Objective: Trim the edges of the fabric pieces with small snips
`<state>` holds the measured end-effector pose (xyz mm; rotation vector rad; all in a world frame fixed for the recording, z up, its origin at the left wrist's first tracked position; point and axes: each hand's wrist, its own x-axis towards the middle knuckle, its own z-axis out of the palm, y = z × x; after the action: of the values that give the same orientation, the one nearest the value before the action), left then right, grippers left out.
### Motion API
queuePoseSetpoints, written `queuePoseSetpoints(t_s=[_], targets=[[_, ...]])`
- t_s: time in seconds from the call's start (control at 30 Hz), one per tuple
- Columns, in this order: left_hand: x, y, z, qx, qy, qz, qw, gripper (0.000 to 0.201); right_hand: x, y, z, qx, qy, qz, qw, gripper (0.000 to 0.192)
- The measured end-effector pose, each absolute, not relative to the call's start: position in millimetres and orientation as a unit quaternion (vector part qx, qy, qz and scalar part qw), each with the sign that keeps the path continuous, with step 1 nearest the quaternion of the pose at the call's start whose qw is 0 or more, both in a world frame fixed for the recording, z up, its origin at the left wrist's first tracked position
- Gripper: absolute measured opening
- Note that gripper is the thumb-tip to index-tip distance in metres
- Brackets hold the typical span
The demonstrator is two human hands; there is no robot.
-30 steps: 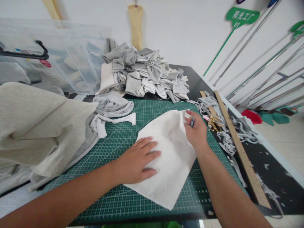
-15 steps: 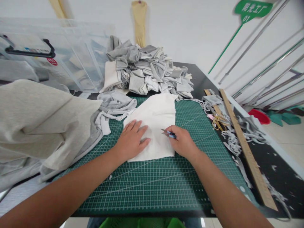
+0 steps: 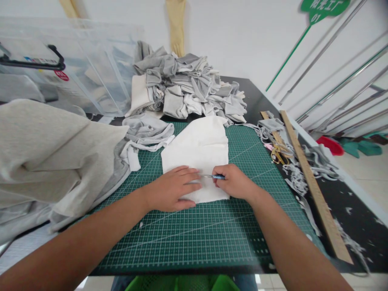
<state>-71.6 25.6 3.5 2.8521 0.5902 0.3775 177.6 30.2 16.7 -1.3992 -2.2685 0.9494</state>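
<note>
A piece of white cloth (image 3: 209,141) lies flat on the green cutting mat (image 3: 182,242). My left hand (image 3: 177,188) rests palm down on its lower left part, fingers stretched toward the right. Over the right part of the cloth, my right hand (image 3: 232,182) is closed around a small pair of blue-handled thread snips (image 3: 217,176). Their thin metal blades point left and reach close to my left fingertips. Whether the blade tips touch the cloth is hard to see.
Heaped grey and white cloth pieces (image 3: 188,85) stand at the back. Grey fabric (image 3: 60,149) covers the left side, before a clear plastic bin (image 3: 100,72). A wooden ruler (image 3: 315,186), gold-handled scissors (image 3: 277,155) and cloth scraps (image 3: 295,180) lie on the right.
My left hand has slid down and right, its fingers now pointing right. The snips have turned level, with their blades closer to my left fingers. The white cloth has shifted slightly right.
</note>
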Motion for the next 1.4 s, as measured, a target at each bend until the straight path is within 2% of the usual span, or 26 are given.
queuePoseSetpoints(t_s=[0.17,0.3,0.43,0.57,0.67,0.83,1.0,1.4], targets=[[-70.7,24.6,3.6,0.963,0.192,0.133,0.138,0.054,171.4,25.7,20.8,-0.48,-0.768,0.347,0.243,0.016],[-72.2,28.2,7.9,0.961,0.195,0.117,0.157,0.047,166.7,21.9,26.3,-0.454,-0.724,0.427,0.295,0.013],[-78.9,31.2,14.3,0.961,0.201,0.092,0.166,0.044,165.9,21.0,25.4,-0.445,-0.73,0.473,0.214,0.016],[-85.0,31.4,13.9,0.961,0.209,0.078,0.161,0.053,162.7,17.4,26.2,-0.416,-0.798,0.416,0.126,0.012],[-85.0,29.7,10.0,0.962,0.211,0.089,0.15,0.051,159.3,12.7,31.1,-0.395,-0.834,0.373,0.092,0.025],[-78.3,25.8,4.1,0.959,0.176,0.176,0.133,0.025,158.6,7.8,38.6,-0.397,-0.845,0.352,0.07,0.041],[-72.1,23.0,3.4,0.96,0.15,0.179,0.154,0.016,160.8,7.6,40.5,-0.396,-0.861,0.318,0.038,0.051],[-70.7,24.7,8.6,0.953,0.167,0.167,0.19,0.017,152.7,5.8,35.8,-0.429,-0.884,0.186,-0.025,0.051]])
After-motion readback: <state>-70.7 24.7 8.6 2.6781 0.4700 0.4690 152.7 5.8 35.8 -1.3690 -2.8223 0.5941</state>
